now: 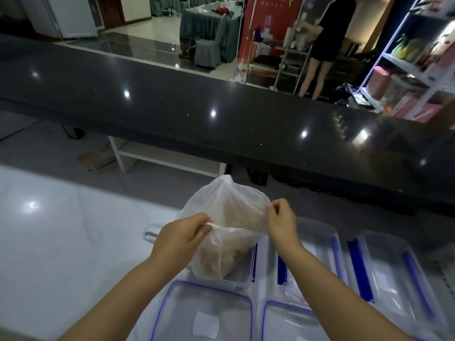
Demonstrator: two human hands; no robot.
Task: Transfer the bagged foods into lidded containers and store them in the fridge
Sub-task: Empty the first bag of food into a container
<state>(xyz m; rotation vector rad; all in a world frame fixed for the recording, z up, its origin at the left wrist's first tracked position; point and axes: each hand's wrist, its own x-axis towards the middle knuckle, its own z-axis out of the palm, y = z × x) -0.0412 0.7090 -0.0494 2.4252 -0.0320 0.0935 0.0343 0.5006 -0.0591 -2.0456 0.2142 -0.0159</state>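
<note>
A thin white plastic bag (229, 212) with brownish food inside stands in a clear open container (246, 276) on the white counter. My left hand (183, 238) pinches the near edge of the bag's mouth. My right hand (280, 221) pinches the far right edge, and the two hold the mouth apart. A clear lid with a blue seal (204, 313) lies just in front of the container. To the right are a second clear container (320, 239) and a third one with blue clips (394, 271); another lid (285, 321) lies near the bottom edge.
A long dark glossy counter (197, 114) runs across behind the white counter (61, 230). A white fridge (66, 16) stands far back left. A person in black (330, 33) stands at the back right beside a shelf rack (418, 57).
</note>
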